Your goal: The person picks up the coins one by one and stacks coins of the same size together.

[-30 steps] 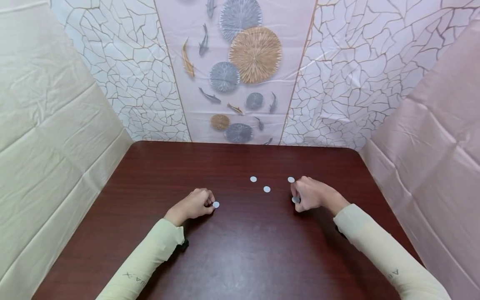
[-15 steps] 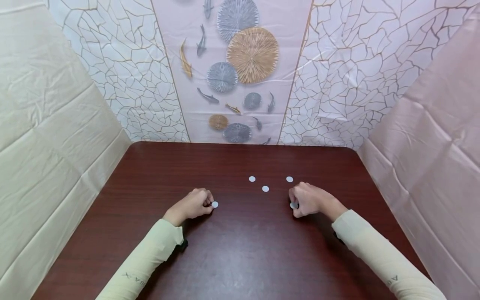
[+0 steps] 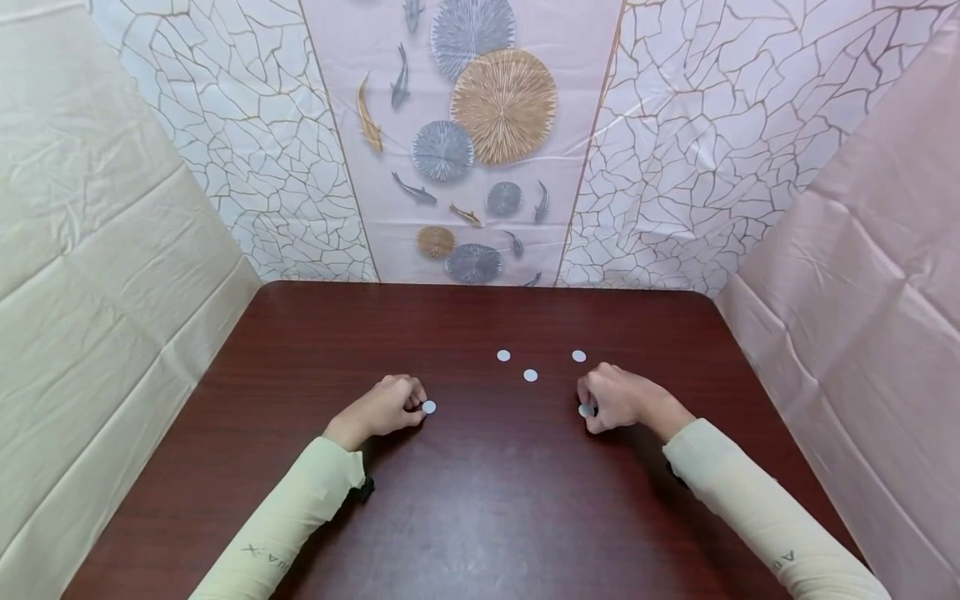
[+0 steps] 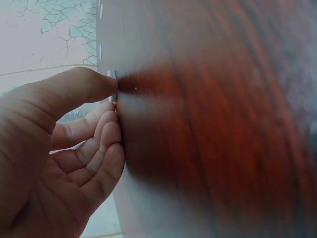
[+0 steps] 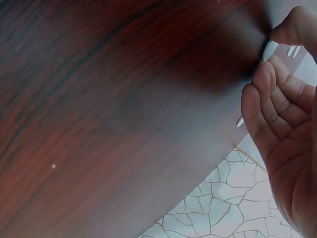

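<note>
Left hand (image 3: 387, 406) pinching white disc (image 3: 430, 407), glossy wood (image 3: 480, 492)

The left sleeve (image 3: 292, 508) shows "X" (image 3: 253, 548) and "A" (image 3: 272, 559), the right sleeve (image 3: 753, 500) "A" (image 3: 787, 557); neighbouring marks (image 3: 283, 565) are unclear.

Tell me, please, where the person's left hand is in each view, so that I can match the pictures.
Head: left of centre, the left hand touching a white disc.
Left wrist: along the left side, the left hand, thumb uppermost.
Right wrist: not in it.
Shared landmark: the dark red table, in all three views.
</note>
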Tool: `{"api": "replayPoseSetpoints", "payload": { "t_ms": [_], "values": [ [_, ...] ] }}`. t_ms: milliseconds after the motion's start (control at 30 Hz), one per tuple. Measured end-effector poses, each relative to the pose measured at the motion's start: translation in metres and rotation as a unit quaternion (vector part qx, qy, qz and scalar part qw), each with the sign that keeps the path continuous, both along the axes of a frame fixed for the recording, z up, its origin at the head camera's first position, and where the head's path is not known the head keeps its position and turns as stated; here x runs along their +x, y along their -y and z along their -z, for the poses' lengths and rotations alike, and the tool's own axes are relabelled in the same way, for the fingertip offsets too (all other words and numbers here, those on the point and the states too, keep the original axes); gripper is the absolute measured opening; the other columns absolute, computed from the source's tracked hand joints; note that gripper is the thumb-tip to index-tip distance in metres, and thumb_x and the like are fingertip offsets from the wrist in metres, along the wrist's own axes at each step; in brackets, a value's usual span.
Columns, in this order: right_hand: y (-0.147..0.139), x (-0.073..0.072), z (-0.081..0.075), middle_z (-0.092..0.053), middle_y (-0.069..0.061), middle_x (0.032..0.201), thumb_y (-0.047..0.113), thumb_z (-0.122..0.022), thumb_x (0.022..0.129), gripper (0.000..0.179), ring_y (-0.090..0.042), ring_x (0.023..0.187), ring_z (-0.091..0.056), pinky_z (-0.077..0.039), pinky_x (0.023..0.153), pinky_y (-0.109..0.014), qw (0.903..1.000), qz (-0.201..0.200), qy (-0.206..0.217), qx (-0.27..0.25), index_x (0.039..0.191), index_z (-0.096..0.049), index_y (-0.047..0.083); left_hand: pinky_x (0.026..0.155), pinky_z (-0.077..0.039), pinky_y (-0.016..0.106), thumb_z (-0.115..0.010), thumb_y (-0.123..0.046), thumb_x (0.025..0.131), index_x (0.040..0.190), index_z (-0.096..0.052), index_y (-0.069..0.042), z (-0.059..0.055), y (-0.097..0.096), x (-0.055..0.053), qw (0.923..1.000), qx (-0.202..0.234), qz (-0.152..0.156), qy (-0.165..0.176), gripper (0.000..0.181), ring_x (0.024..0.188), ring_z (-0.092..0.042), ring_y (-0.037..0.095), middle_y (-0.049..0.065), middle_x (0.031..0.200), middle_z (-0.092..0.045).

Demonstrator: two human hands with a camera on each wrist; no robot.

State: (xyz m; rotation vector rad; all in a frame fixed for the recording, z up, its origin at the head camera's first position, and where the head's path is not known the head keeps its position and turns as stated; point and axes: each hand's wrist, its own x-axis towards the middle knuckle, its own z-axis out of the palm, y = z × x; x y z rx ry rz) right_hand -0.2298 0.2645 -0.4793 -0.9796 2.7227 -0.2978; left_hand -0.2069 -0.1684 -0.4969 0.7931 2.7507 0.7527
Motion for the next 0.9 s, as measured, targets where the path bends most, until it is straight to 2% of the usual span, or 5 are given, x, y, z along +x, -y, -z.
{"api": "replayPoseSetpoints", "payload": {
  "t_ms": [200,433,733,900],
  "values": [
    [-0.001,-0.003,-0.003,-0.067,0.008,0.074,0.016,-0.080,0.079,0.011,0.000,0.065,-0.059,-0.052,0.062,-0.021,0.9998,0.001,0.017,-0.003,0.083,-0.070,0.015,0.083,-0.058,0.028,-0.078,-0.009,0.092,0.105,-0.070,-0.003,-0.004,0.003,-0.002,0.9997,-0.007,0.021,-0.005,0.016,0.091,-0.067,0.015,0.006,0.099,-0.070],
    [-0.003,-0.004,-0.004,-0.068,0.007,0.078,0.016,-0.083,0.079,0.013,-0.001,0.070,-0.060,-0.053,0.065,-0.021,0.9994,0.007,0.032,-0.007,0.084,-0.071,0.014,0.089,-0.059,0.035,-0.078,-0.013,0.093,0.114,-0.069,0.000,-0.021,0.000,-0.008,0.9989,-0.028,0.035,-0.011,0.027,0.099,-0.069,0.022,0.010,0.107,-0.070],
    [-0.003,-0.003,-0.005,-0.070,0.006,0.080,0.017,-0.084,0.079,0.013,-0.001,0.072,-0.061,-0.054,0.067,-0.021,0.9991,0.011,0.039,-0.010,0.085,-0.072,0.013,0.097,-0.058,0.042,-0.075,-0.015,0.095,0.124,-0.067,0.004,-0.044,-0.026,-0.025,0.9948,-0.064,0.064,-0.046,0.036,0.108,-0.070,0.028,0.015,0.119,-0.070],
    [-0.003,-0.003,-0.006,-0.070,0.006,0.080,0.017,-0.084,0.078,0.013,-0.001,0.072,-0.061,-0.054,0.067,-0.021,0.9993,0.009,0.034,-0.012,0.085,-0.073,0.014,0.103,-0.056,0.044,-0.073,-0.017,0.097,0.131,-0.066,0.004,-0.054,-0.047,-0.033,0.9931,-0.081,0.074,-0.044,0.042,0.114,-0.069,0.029,0.017,0.127,-0.069]
  ]
}}
